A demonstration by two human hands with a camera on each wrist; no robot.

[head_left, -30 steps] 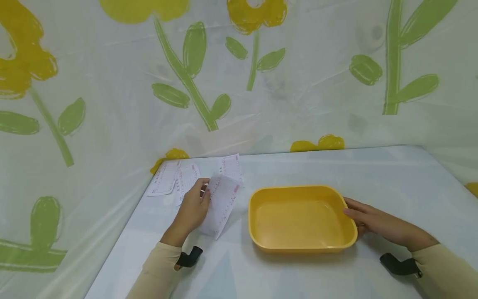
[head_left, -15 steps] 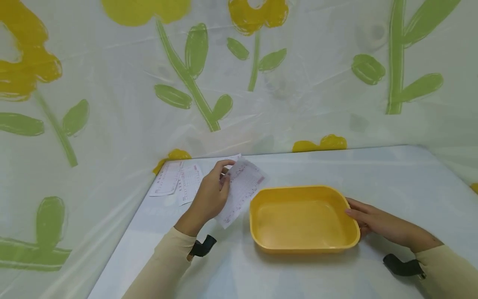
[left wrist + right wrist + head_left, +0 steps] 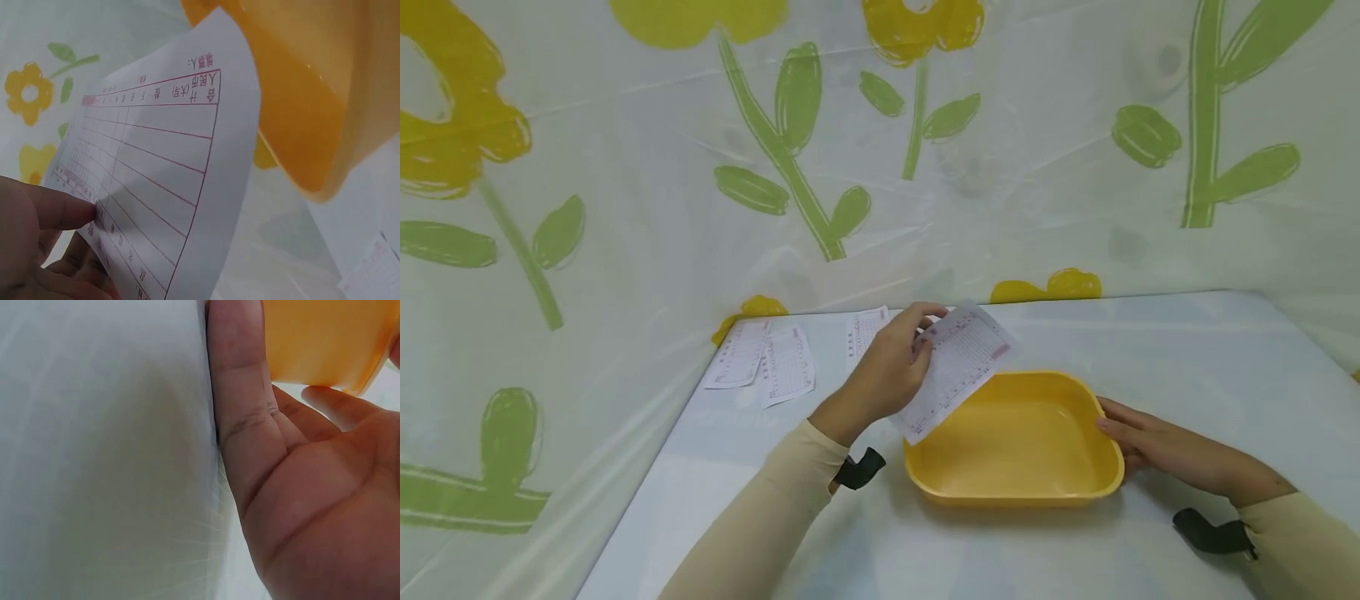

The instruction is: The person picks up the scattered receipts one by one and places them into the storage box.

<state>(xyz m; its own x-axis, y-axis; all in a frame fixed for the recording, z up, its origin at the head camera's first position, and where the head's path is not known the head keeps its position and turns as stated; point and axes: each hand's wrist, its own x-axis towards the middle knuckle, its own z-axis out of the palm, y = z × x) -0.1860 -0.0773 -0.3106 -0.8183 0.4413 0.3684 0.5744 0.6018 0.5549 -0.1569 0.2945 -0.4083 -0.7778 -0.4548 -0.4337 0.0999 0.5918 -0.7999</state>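
My left hand (image 3: pixel 887 362) pinches a white receipt slip (image 3: pixel 958 362) printed with a red grid, held tilted in the air. The slip overlaps the left part of a yellow plastic basin (image 3: pixel 1022 450) in the head view. Up close in the left wrist view, the thumb lies on the printed face of the slip (image 3: pixel 156 144), with the other fingers behind it. At the basin's right end, my right hand (image 3: pixel 1172 450) holds its side, thumb at the rim and fingers against the outer wall. The right wrist view shows those fingers (image 3: pixel 244 394) low, beside the tabletop.
Several more printed slips lie at the table's back left: one slip (image 3: pixel 737 354) by the left edge, a second slip (image 3: pixel 788 367) beside it, and a third slip (image 3: pixel 867 329) near the back edge. A flower-printed curtain (image 3: pixel 970 225) hangs behind the pale table (image 3: pixel 970 550).
My left hand has carried the receipt slip rightward and up, from beside the other slips to over the basin's left edge. The right hand and basin stay nearly in place.
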